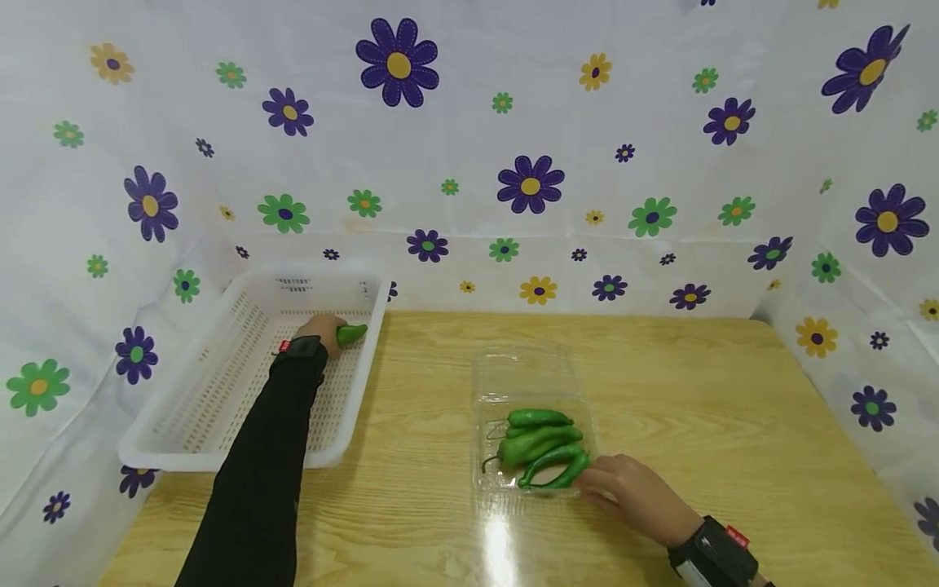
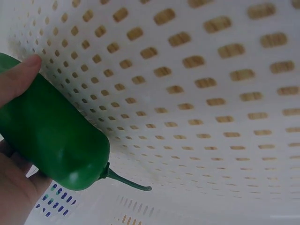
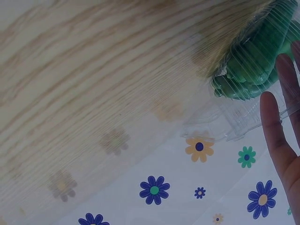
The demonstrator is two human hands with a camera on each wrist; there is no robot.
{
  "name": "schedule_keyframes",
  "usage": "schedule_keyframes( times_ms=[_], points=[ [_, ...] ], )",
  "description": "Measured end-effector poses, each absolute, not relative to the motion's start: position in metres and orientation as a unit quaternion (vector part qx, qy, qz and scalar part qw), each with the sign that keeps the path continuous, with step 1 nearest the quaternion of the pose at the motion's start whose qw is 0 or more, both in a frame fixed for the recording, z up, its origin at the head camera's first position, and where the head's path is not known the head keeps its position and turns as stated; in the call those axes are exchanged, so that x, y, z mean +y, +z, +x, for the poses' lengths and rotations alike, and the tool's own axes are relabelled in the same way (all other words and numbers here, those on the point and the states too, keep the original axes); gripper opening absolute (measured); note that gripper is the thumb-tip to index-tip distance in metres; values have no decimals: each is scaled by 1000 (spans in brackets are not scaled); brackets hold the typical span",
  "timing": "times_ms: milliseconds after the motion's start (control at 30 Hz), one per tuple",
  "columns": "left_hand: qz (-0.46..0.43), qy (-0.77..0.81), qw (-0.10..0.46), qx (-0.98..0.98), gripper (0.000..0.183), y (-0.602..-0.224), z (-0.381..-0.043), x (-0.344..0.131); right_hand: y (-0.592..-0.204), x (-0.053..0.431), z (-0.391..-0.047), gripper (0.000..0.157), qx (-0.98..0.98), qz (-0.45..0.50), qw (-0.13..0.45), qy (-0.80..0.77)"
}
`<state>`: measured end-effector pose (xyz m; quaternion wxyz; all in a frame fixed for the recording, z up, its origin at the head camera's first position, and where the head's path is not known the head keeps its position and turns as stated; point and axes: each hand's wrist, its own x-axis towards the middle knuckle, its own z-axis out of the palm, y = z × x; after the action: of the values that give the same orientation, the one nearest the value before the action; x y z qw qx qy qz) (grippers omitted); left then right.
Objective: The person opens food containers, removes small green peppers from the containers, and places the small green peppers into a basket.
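Inside the white basket [image 1: 359, 383], toward its far right wall, my left hand [image 1: 320, 330] grips a green pepper [image 2: 61, 136]. Thumb and fingers wrap the pepper's sides, and its thin stem sticks out in the left wrist view. My right hand [image 1: 631, 493] is at the near right corner of a clear plastic box [image 1: 524, 375]. Thumb and fingers straddle the box's rim there, pinching it. Several long green peppers [image 1: 539, 443] lie side by side in the box, some curved; in the right wrist view they show through its ribbed wall.
The basket stands at the left of the wooden table [image 1: 425, 391], with slotted walls and floor. The box's lid lies folded back at its far side. A white cloth [image 1: 455, 130] printed with flowers hangs behind the table and along both sides.
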<state>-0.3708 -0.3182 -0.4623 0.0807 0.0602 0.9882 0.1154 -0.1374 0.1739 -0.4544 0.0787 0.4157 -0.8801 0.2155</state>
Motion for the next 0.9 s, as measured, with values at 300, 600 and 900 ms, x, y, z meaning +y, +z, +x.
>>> schedule_keyframes(
  times_ms=[300,600,900],
  points=[
    [56,116,78,989,43,-468,-370,-318,-455,173,-135,17,-893,398,60,201],
    [34,123,88,988,50,-460,-368,-315,-455,171,-136,18,-888,405,72,206],
    [46,124,81,988,48,-459,-368,-317,-451,171,-134,18,-887,407,67,206]
  ],
)
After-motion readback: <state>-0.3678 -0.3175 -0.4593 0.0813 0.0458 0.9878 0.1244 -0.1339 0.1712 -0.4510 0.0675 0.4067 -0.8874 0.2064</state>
